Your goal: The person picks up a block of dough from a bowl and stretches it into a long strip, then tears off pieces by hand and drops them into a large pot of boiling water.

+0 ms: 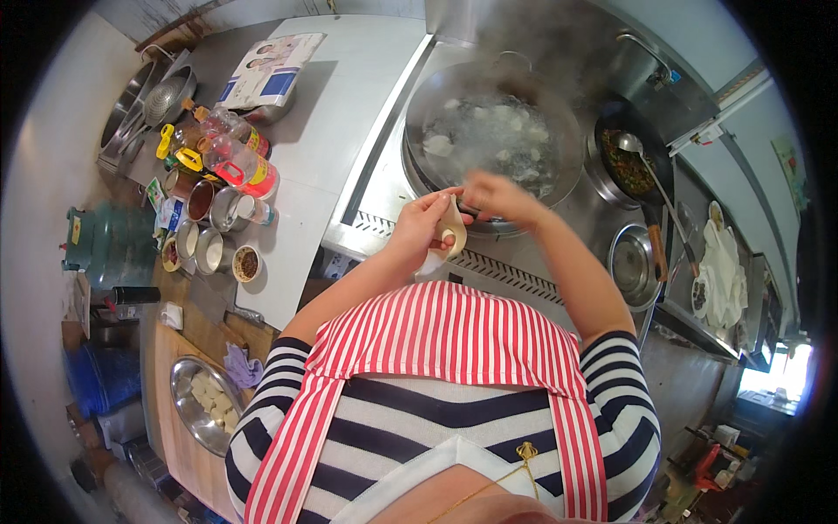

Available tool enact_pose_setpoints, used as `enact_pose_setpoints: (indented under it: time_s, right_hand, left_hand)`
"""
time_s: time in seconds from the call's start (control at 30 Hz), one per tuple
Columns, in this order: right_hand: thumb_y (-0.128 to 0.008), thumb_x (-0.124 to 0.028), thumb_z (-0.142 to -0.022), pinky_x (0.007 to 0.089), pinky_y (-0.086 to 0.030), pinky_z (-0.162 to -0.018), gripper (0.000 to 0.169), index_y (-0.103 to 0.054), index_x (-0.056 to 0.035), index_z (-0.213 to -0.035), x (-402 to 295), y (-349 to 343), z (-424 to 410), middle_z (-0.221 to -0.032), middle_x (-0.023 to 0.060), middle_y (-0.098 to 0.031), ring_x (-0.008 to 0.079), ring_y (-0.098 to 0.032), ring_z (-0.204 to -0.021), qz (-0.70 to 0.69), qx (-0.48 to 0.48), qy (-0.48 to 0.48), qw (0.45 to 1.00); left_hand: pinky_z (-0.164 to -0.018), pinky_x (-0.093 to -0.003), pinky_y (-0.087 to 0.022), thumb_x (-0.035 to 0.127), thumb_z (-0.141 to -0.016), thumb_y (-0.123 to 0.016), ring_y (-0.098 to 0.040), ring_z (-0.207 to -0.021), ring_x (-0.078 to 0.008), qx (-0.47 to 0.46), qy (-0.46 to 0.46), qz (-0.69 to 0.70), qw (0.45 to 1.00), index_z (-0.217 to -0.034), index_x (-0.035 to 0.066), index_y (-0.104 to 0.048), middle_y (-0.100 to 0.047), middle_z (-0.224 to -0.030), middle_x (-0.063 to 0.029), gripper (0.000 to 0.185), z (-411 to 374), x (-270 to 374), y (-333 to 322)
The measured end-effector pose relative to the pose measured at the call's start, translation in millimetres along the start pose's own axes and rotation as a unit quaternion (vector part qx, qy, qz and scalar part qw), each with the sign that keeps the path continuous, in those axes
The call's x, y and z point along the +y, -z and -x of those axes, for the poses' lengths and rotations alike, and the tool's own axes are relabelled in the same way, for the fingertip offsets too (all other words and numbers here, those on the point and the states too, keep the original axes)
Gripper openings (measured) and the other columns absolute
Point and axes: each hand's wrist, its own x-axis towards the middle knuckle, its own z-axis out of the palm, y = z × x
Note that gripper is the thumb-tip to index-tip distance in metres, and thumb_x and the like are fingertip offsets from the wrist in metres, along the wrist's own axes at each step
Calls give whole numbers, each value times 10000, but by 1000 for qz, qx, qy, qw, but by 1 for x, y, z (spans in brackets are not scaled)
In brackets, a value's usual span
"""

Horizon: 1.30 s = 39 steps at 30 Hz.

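Observation:
My left hand holds a pale sheet of dough, which hangs from the fingers at the near edge of a large round wok. Steaming liquid with several pale dough pieces fills the wok. My right hand is blurred and close beside the left, over the wok's near rim; its fingers are partly hidden, and whether they grip the dough cannot be told.
Right of the wok stand a black pan of chopped food with a ladle and a metal bowl. Bottles and seasoning containers stand left. A steel bowl of dough pieces sits lower left.

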Motion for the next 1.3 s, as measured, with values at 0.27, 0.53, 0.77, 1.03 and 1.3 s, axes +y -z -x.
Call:
enact_pose_setpoints:
  time_s: [0.27, 0.53, 0.77, 1.03, 1.3]
  right_hand:
    - [-563, -185, -774, 412, -454, -540, 73, -581, -115, -774, 3, -14, -9, -650, 103, -592, 290, -605, -617, 432, 158, 321, 828]
    - [-624, -308, -804, 316, -469, -633, 590, -395, -1, -1253, 13, 5, -10, -799, 75, -645, 177, -612, -777, -74, 31, -28, 996]
    - [-568, -184, -805, 359, -471, -611, 193, -621, -87, -963, 9, -4, -24, -666, 144, -619, 283, -618, -679, 435, 117, 138, 882]
    - [-612, -446, -809, 332, -464, -763, 738, -318, -30, -1342, 13, 29, -36, -1215, 132, -505, 242, -497, -1098, -33, 62, -70, 995]
    - [-536, -194, -768, 426, -457, -588, 121, -607, -106, -810, -2, -1, -21, -685, 140, -622, 321, -603, -645, 448, 118, 236, 854]
  left_hand:
    - [-458, -208, -370, 224, -926, -479, -452, -501, -69, -72, 17, -70, 995, -1032, 19, -560, -553, -693, -7, 245, -14, -16, 12]
    - [-517, -228, -440, 266, -965, -373, -494, -526, -90, -5, 23, -19, 1000, -1229, 60, -480, -576, -769, -41, 352, -14, 2, -6]
    - [-485, -213, -396, 184, -933, -444, -483, -502, -86, -38, 45, -77, 995, -1055, 8, -545, -580, -720, -33, 237, -19, -6, 3]
    - [-474, -213, -418, 286, -967, -384, -501, -502, -91, 6, 19, -28, 999, -1211, 71, -498, -612, -795, -78, 345, -26, 10, -3]
    - [-475, -217, -349, 213, -938, -465, -449, -514, -72, -42, 52, -62, 996, -1056, 42, -551, -565, -740, -14, 225, -38, -8, 9]
